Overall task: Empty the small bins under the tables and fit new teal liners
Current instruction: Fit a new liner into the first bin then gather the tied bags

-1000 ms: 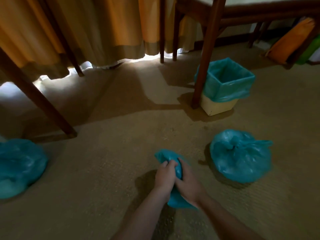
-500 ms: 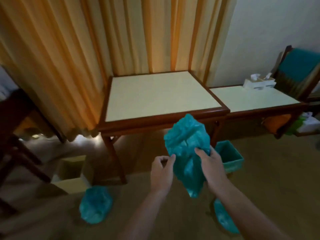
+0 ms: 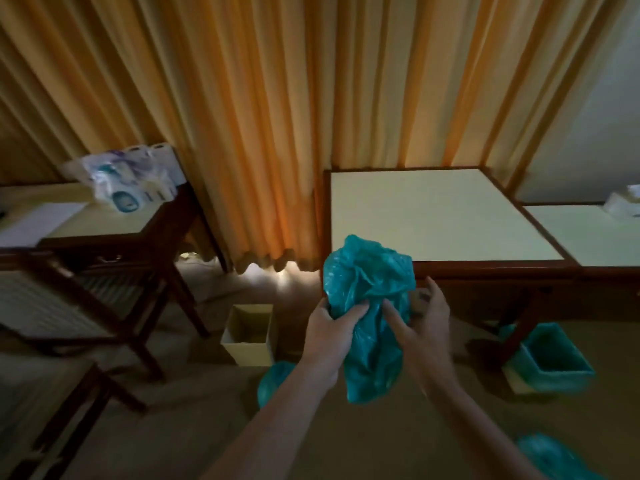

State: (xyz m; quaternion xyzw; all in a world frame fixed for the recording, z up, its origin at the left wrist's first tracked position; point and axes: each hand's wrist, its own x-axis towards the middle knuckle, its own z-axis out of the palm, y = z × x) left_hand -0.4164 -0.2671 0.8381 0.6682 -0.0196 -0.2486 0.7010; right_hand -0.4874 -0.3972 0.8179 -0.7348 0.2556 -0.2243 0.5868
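Note:
A crumpled teal liner [image 3: 367, 299] hangs in front of me at table height. My left hand [image 3: 329, 336] grips its left side. My right hand [image 3: 424, 327] lies against its right side with the index finger straight on the plastic and the thumb spread clear of it. Below, on the carpet, a cream bin [image 3: 246, 353] stands unlined between the two tables. A second bin [image 3: 554, 367] wears a teal liner under the right table's corner. One tied teal bag [image 3: 273, 379] lies behind my left forearm, another tied bag [image 3: 550, 455] at the bottom right.
A cream-topped wooden table [image 3: 433, 216] stands straight ahead, with another one [image 3: 588, 233] and a tissue box [image 3: 623, 206] to its right. On the left table [image 3: 104, 223] sits a pack of paper rolls [image 3: 128, 181]. A dark wooden chair [image 3: 69, 306] stands at left. Orange curtains [image 3: 259, 116] hang behind.
My view rose from the floor and swung left, bringing the unlined bin and left table into sight. Both hands lifted the liner, and my left hand took hold of it.

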